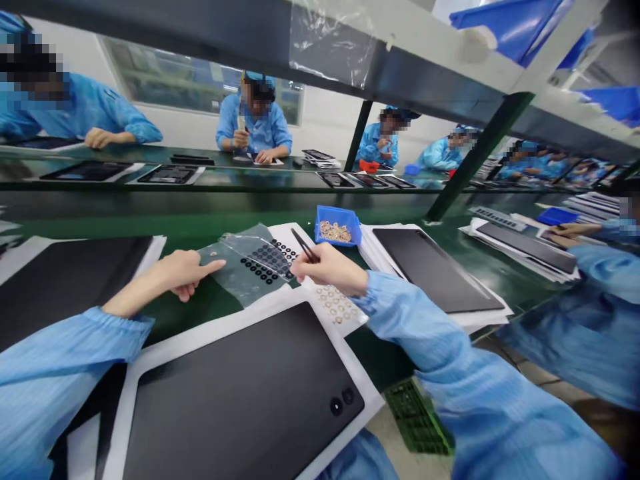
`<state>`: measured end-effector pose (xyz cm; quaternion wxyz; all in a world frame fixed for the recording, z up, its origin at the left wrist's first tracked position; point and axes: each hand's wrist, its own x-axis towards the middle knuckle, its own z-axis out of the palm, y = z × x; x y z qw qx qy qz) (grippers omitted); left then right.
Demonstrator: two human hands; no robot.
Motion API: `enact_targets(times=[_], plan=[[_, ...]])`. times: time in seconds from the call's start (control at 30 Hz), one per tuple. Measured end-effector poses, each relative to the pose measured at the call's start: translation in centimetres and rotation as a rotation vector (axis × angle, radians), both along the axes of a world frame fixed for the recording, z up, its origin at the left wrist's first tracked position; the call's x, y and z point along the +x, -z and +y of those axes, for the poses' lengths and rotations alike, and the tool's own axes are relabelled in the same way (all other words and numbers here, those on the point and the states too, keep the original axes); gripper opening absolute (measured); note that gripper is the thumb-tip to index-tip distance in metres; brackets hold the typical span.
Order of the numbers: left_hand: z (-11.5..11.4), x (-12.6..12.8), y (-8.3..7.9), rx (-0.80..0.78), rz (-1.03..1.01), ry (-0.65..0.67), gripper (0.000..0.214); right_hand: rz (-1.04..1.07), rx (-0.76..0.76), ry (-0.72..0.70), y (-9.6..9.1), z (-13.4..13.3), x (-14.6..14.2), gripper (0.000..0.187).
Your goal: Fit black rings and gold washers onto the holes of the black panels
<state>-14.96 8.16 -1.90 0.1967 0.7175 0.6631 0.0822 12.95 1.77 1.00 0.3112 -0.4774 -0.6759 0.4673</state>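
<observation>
My left hand (181, 271) rests on the green table, index finger stretched out and pressing the edge of a clear plastic film (239, 261), the other fingers curled under. That film lies over a white sheet of small black rings (267, 259). My right hand (327, 267) pinches black tweezers (303, 245), their tips at the ring sheet. Below the hand the same sheet shows several pale empty ring spots (336, 304). A dark tablet back (245, 393) with two camera holes lies on a white tray in front of me.
A small blue bin (338, 225) of tan rings stands behind the sheet. More tablets lie at left (65, 280) and right (435, 267). A co-worker's sleeve (595, 313) is at right. Several people in blue work across the green belt. A shelf frame hangs overhead.
</observation>
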Motion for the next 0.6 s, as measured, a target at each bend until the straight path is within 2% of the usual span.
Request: enact_targets(times=[0.07, 0.13, 0.2, 0.3, 0.37, 0.47, 0.6], plan=[[-1.5, 1.1, -0.8, 0.075, 0.104, 0.019, 0.06, -0.007, -0.064, 0.027, 0.8, -3.1, 1.4, 0.015], [-4.0, 3.3, -1.4, 0.201, 0.184, 0.1, 0.052, -0.018, -0.115, 0.054, 2.0, -5.9, 2.5, 0.013], [-7.3, 6.0, -1.1, 0.307, 0.18, 0.292, 0.041, -0.015, -0.174, 0.089, 3.5, -8.4, 3.5, 0.012], [-11.9, 9.5, 0.6, 0.299, -0.072, 0.697, 0.028, 0.006, -0.247, 0.157, 5.6, -11.6, 4.6, 0.01], [-14.1, 10.7, 2.1, 0.28, -0.215, 0.921, 0.021, 0.018, -0.278, 0.176, 6.4, -13.4, 4.9, 0.008], [-15.4, 11.1, 3.8, 0.242, -0.286, 1.086, 0.018, 0.011, -0.274, 0.192, 7.0, -15.1, 5.0, 0.007], [-15.2, 11.0, 4.3, 0.223, -0.284, 1.11, 0.018, -0.028, -0.244, 0.205, 7.1, -15.5, 5.1, 0.006]])
